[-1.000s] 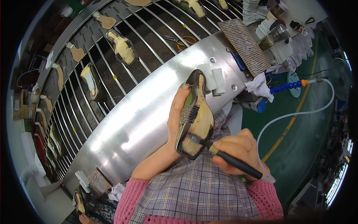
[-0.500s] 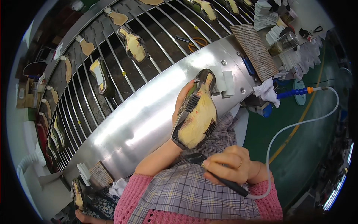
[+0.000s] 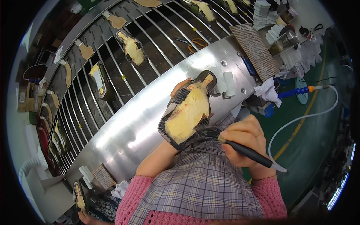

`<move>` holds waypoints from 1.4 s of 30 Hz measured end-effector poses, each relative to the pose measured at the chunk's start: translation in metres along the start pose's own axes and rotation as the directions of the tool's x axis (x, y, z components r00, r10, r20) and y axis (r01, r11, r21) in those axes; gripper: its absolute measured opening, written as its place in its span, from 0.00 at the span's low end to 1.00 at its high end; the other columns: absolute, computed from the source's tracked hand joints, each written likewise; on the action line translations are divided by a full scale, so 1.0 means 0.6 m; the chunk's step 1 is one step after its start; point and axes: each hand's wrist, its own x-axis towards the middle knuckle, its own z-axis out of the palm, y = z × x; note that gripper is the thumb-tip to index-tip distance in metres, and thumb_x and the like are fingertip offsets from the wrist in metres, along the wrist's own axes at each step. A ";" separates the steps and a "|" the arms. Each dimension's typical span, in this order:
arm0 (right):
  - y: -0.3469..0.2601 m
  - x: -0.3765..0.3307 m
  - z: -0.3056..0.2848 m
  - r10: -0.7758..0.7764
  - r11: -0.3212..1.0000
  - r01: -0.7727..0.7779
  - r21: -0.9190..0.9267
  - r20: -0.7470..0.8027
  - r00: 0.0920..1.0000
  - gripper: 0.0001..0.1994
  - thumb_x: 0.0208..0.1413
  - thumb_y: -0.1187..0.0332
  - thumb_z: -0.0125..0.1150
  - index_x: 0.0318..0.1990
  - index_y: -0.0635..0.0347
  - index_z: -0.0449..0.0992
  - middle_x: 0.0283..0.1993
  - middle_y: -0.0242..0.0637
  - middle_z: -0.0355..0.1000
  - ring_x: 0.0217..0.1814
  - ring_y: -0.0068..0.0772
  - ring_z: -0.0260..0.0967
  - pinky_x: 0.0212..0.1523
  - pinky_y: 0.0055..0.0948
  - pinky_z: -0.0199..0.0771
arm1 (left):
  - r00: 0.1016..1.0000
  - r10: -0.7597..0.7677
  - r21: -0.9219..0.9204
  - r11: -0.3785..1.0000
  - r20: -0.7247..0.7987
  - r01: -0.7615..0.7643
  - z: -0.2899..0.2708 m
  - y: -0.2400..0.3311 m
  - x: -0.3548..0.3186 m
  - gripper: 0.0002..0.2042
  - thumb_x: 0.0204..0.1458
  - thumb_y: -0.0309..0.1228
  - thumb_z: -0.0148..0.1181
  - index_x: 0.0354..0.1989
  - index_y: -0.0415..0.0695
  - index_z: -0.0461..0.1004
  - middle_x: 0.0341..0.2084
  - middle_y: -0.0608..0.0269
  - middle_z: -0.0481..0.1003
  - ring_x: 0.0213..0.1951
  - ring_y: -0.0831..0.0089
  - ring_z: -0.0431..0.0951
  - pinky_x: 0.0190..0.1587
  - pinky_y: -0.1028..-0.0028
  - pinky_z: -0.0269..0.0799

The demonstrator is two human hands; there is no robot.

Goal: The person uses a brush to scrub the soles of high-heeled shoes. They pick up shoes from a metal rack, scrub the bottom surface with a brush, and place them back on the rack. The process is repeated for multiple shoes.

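With its sole side up, an unfinished dark shoe [image 3: 187, 110] is held above the metal bench edge. Its bottom is pale yellow, with dark gathered upper material folded around the rim. My left hand [image 3: 179, 87] wraps the shoe from beneath; fingers show at its far left edge, and the palm is hidden. A black-handled brush [image 3: 249, 153] is gripped in my right hand [image 3: 245, 138]. Its dark head lies against the shoe's right rim near the wide end. From the handle's end runs a pale hose [image 3: 302, 117].
Beyond the steel bench [image 3: 123, 135], a rod conveyor [image 3: 159, 69] carries shoes and tan insoles [image 3: 116, 21]. A rough brown board [image 3: 255, 50], white pads [image 3: 230, 84] and a blue jointed hose [image 3: 294, 93] are at right. At lower left, another person's hand [image 3: 84, 216] is near a shoe [image 3: 79, 197].
My right hand has brought the brush up and right, its head now on the shoe's right rim. The shoe has shifted slightly left and tilted.
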 end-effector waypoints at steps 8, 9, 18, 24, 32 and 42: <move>0.007 -0.005 -0.037 0.199 0.971 -0.171 0.165 -0.170 0.965 0.09 0.49 0.67 0.68 0.35 0.60 0.77 0.32 0.35 0.75 0.29 0.32 0.68 0.33 0.30 0.65 | 0.977 -0.207 -0.053 0.976 0.045 0.210 -0.035 -0.026 -0.005 0.36 0.44 0.27 0.71 0.62 0.39 0.57 0.54 0.56 0.68 0.55 0.66 0.70 0.55 0.67 0.70; 0.017 -0.004 -0.038 0.223 0.966 -0.184 0.180 -0.228 0.948 0.09 0.49 0.68 0.67 0.35 0.61 0.77 0.31 0.35 0.75 0.29 0.31 0.67 0.33 0.30 0.64 | 0.975 -0.218 0.002 0.976 0.038 0.218 -0.048 -0.039 -0.008 0.34 0.45 0.28 0.71 0.61 0.39 0.60 0.53 0.56 0.69 0.54 0.66 0.70 0.55 0.67 0.70; 0.038 -0.003 -0.031 0.309 0.950 -0.271 0.157 -0.334 0.890 0.14 0.55 0.60 0.63 0.33 0.66 0.77 0.29 0.36 0.74 0.28 0.27 0.62 0.32 0.27 0.60 | 0.897 -0.374 -0.545 0.714 0.234 0.440 -0.050 -0.094 -0.002 0.39 0.50 0.60 0.57 0.58 0.35 0.63 0.45 0.56 0.75 0.45 0.67 0.77 0.50 0.70 0.72; 0.027 0.017 -0.029 0.067 0.967 -0.130 -0.219 -0.273 0.960 0.15 0.49 0.58 0.70 0.34 0.62 0.77 0.29 0.33 0.75 0.25 0.29 0.66 0.28 0.26 0.62 | 0.823 -0.163 -0.191 0.931 0.544 0.310 -0.069 -0.063 0.018 0.33 0.45 0.55 0.64 0.44 0.32 0.75 0.37 0.59 0.77 0.39 0.75 0.76 0.42 0.75 0.71; 0.010 0.007 -0.067 0.037 0.989 -0.048 -0.138 -0.083 0.996 0.19 0.37 0.64 0.78 0.36 0.58 0.77 0.30 0.31 0.74 0.24 0.29 0.68 0.22 0.24 0.66 | 0.788 -0.034 -0.186 0.965 0.615 0.187 -0.075 -0.054 0.036 0.31 0.41 0.50 0.69 0.44 0.32 0.76 0.34 0.57 0.78 0.36 0.73 0.76 0.40 0.74 0.71; 0.025 0.013 -0.078 0.109 0.993 -0.113 -0.031 -0.105 0.989 0.14 0.45 0.66 0.73 0.37 0.60 0.77 0.30 0.34 0.74 0.27 0.33 0.69 0.27 0.28 0.67 | 0.727 0.032 -0.175 0.977 0.685 0.122 -0.067 -0.037 0.056 0.30 0.41 0.48 0.70 0.43 0.31 0.76 0.32 0.58 0.78 0.34 0.74 0.75 0.37 0.74 0.70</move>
